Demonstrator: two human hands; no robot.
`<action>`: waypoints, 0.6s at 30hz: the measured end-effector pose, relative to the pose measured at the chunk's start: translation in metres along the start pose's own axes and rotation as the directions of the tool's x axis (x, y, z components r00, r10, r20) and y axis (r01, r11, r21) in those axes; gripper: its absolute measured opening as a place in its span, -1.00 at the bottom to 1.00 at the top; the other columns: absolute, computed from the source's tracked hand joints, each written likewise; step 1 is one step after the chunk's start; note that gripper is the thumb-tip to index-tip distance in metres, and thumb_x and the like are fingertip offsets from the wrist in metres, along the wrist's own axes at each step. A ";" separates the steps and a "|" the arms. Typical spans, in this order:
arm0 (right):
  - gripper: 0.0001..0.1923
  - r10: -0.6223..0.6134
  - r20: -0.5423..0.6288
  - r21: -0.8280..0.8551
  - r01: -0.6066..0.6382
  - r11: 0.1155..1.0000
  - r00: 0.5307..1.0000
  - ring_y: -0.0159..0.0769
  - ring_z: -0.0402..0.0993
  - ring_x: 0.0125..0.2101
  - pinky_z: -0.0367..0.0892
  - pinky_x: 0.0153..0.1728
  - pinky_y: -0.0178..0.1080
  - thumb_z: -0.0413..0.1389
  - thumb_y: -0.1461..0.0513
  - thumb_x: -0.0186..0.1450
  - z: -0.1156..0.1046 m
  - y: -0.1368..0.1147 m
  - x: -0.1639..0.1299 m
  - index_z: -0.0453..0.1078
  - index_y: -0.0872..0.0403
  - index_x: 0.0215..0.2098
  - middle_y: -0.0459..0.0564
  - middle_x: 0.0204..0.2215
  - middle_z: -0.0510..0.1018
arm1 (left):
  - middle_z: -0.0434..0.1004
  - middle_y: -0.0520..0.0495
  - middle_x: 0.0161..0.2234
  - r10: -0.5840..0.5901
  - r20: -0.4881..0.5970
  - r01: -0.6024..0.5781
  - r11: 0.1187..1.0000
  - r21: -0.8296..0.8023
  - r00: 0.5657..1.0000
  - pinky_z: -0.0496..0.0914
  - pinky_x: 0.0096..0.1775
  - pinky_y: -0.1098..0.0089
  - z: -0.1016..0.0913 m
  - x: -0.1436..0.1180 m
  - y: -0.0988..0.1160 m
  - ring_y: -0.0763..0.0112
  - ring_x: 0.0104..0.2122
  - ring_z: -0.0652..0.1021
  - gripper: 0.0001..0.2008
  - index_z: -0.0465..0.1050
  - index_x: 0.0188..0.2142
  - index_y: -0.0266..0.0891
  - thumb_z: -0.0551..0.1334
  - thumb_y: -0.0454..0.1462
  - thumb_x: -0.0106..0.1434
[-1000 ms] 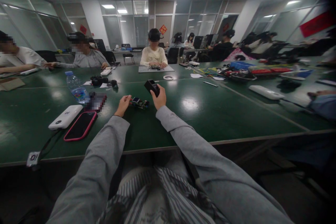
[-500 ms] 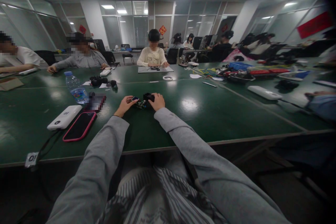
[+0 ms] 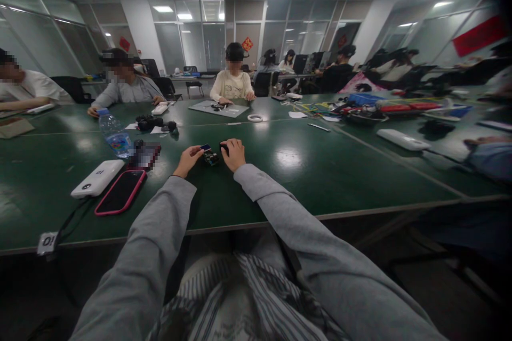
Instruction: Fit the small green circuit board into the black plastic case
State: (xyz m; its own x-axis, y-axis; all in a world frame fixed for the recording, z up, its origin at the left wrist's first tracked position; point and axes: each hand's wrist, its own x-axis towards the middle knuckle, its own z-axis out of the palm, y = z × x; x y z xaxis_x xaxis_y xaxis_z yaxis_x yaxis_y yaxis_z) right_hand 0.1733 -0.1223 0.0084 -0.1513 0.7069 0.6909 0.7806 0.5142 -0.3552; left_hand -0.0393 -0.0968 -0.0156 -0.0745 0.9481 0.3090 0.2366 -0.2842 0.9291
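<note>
— Looking down, we see our left hand (image 3: pixel 187 160) pinching the small blue-topped part (image 3: pixel 206 147) of the circuit board (image 3: pixel 210 158), which sits on the green desk (image 3: pixel 320 170) between our hands.

— And our right hand (image 3: pixel 233 153)?

— It covers a black block (image 3: pixel 224 146) just beside the board, fingers curled over it. A pink-cased phone (image 3: pixel 120 192) and a white power bank (image 3: pixel 97 177) lie well to the left.

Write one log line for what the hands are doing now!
left hand: touching small circuit board | right hand: covering black part | green table
</note>
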 end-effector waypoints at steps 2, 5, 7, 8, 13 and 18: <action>-0.76 -0.016 0.026 0.017 0.016 1.000 1.000 -0.15 0.15 0.00 0.15 -0.04 -0.13 -0.03 0.24 0.34 0.000 -0.001 0.000 0.37 0.06 -0.06 0.06 -0.09 0.37 | 0.53 -0.26 -0.08 -0.002 0.064 0.003 1.000 -0.020 0.998 0.32 0.06 0.16 0.002 -0.004 0.007 0.22 -0.07 0.52 -0.47 0.43 -0.09 -0.35 0.34 -0.05 0.02; -0.80 -0.034 0.082 0.027 0.032 0.999 0.996 -0.15 0.16 -0.02 0.14 -0.05 -0.13 -0.02 0.24 0.34 0.000 -0.001 0.000 0.41 0.05 -0.14 0.04 -0.13 0.40 | 0.51 -0.29 -0.05 0.003 0.118 0.003 0.999 -0.051 0.993 0.30 0.08 0.15 0.004 -0.008 0.011 0.21 -0.05 0.51 -0.41 0.41 -0.06 -0.37 0.34 -0.03 0.00; -0.82 -0.050 0.110 0.025 0.047 0.999 0.993 -0.15 0.16 -0.02 0.13 -0.05 -0.12 0.00 0.24 0.33 0.001 -0.001 0.000 0.43 0.04 -0.18 0.03 -0.16 0.41 | 0.50 -0.31 -0.03 0.008 0.139 0.000 0.998 -0.057 0.990 0.30 0.09 0.14 0.004 -0.007 0.011 0.19 -0.03 0.51 -0.38 0.39 -0.04 -0.38 0.36 -0.03 -0.02; -0.82 -0.055 0.117 0.024 0.053 0.998 0.992 -0.16 0.16 -0.02 0.13 -0.05 -0.11 0.01 0.25 0.32 0.001 -0.002 -0.001 0.44 0.03 -0.20 0.02 -0.16 0.41 | 0.49 -0.32 -0.02 0.013 0.150 -0.005 0.999 -0.054 0.989 0.29 0.09 0.14 0.004 -0.007 0.010 0.19 -0.03 0.50 -0.36 0.39 -0.03 -0.38 0.36 -0.03 -0.03; -0.81 -0.089 0.149 0.053 0.082 0.995 0.985 -0.18 0.16 0.00 0.10 -0.04 -0.11 0.02 0.32 0.28 0.003 -0.003 -0.003 0.48 0.02 -0.26 0.00 -0.17 0.43 | 0.49 -0.36 -0.03 0.063 0.183 -0.061 0.998 -0.017 0.981 0.30 0.08 0.13 0.002 -0.001 0.003 0.17 -0.05 0.52 -0.32 0.38 -0.02 -0.42 0.37 -0.02 -0.06; -0.78 -0.142 0.174 0.101 0.126 0.987 0.974 -0.20 0.20 -0.06 0.13 -0.08 -0.14 0.01 0.36 0.25 0.000 -0.004 0.000 0.49 0.03 -0.35 -0.02 -0.23 0.46 | 0.50 -0.33 -0.04 0.095 0.207 -0.098 0.995 0.003 0.974 0.32 0.05 0.13 0.003 0.000 0.000 0.18 -0.06 0.52 -0.36 0.40 -0.01 -0.38 0.34 -0.03 -0.01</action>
State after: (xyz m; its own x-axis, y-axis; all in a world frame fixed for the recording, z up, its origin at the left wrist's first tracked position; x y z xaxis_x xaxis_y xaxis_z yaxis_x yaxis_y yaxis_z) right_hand 0.1701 -0.1238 0.0095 -0.3644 0.7002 0.6139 0.6898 0.6459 -0.3272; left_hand -0.0368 -0.0965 -0.0157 0.1510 0.9256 0.3471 0.2453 -0.3752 0.8939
